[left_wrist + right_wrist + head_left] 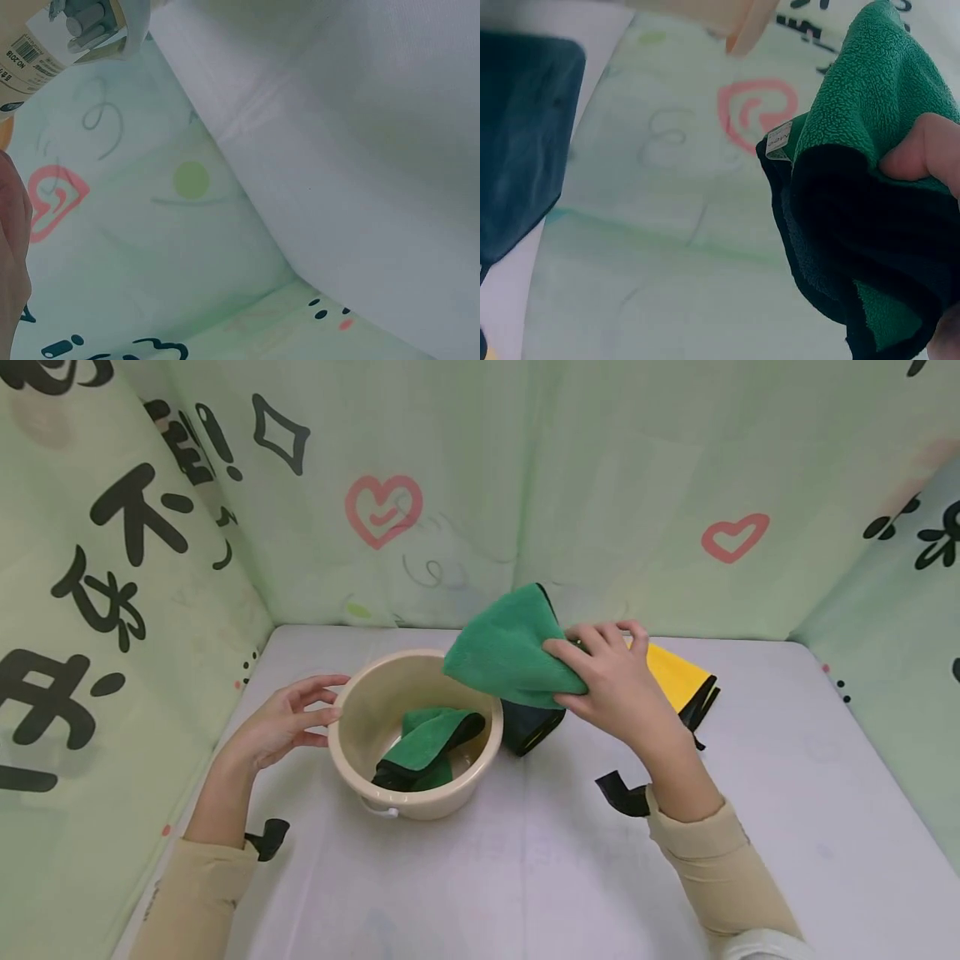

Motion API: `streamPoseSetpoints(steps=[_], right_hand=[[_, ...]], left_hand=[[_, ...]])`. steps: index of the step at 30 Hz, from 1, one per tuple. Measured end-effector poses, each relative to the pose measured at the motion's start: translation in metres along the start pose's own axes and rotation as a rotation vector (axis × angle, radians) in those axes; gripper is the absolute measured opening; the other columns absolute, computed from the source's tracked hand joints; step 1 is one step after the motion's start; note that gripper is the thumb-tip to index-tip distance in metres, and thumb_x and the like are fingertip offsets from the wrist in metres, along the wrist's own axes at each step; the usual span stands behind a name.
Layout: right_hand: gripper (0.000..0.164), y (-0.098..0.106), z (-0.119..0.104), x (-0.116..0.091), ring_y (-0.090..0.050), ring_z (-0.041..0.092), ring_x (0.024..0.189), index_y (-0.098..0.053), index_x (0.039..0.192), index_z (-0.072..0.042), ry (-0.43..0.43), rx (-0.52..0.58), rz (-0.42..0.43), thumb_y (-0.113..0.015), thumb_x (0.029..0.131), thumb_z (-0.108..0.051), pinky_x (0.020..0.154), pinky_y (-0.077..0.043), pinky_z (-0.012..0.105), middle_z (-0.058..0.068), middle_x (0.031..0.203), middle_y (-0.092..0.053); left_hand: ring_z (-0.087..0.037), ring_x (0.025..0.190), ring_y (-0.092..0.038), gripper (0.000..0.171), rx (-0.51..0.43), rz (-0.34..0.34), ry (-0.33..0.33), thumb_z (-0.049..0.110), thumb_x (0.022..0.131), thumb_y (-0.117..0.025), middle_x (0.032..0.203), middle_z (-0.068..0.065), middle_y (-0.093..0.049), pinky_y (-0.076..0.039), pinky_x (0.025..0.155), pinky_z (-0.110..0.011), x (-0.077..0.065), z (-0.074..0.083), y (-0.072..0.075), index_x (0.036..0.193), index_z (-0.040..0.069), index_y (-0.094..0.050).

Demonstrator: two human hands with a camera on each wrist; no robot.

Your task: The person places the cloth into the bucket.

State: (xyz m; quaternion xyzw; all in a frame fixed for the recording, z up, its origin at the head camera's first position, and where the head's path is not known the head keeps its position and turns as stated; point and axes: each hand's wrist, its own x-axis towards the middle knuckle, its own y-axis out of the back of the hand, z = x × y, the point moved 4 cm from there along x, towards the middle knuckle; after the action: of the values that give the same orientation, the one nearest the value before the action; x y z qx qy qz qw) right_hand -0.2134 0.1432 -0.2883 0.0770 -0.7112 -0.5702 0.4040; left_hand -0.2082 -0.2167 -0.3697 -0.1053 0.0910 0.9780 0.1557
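My right hand (611, 677) grips a folded green towel (513, 652) and holds it over the right rim of a cream bucket (360, 760). Black edging and a small white tag show on this towel (877, 97) in the right wrist view, with the thumb pressed against the cloth. Inside the bucket lies another green towel (431, 747) with black trim, crumpled at the bottom. My left hand (292, 718) touches the bucket's left side with extended fingers at the rim. In the left wrist view only a sliver of that hand (13, 255) appears.
A dark navy cloth (531, 727) lies against the bucket's right side, and a yellow cloth (675, 677) with black edging sits behind my right wrist. The white table (480, 893) is bordered by pale green printed curtains (615, 485) at the back and sides.
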Motion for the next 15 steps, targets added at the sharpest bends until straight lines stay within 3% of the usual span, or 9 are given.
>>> streamPoseSetpoints(steps=[15], right_hand=[[0.049, -0.037, -0.059, 0.043, -0.044, 0.026, 0.100, -0.055, 0.115, -0.020, 0.170, -0.021, -0.146, -0.077, 0.072, -0.031, 0.092, -0.026, 0.051, 0.005, 0.106, -0.050]], left_hand=[[-0.014, 0.087, -0.060, 0.058, 0.004, -0.006, -0.009, 0.013, 0.089, -0.060, 0.107, -0.011, -0.045, -0.055, 0.071, -0.034, 0.001, -0.001, 0.001, 0.138, 0.002, -0.032]])
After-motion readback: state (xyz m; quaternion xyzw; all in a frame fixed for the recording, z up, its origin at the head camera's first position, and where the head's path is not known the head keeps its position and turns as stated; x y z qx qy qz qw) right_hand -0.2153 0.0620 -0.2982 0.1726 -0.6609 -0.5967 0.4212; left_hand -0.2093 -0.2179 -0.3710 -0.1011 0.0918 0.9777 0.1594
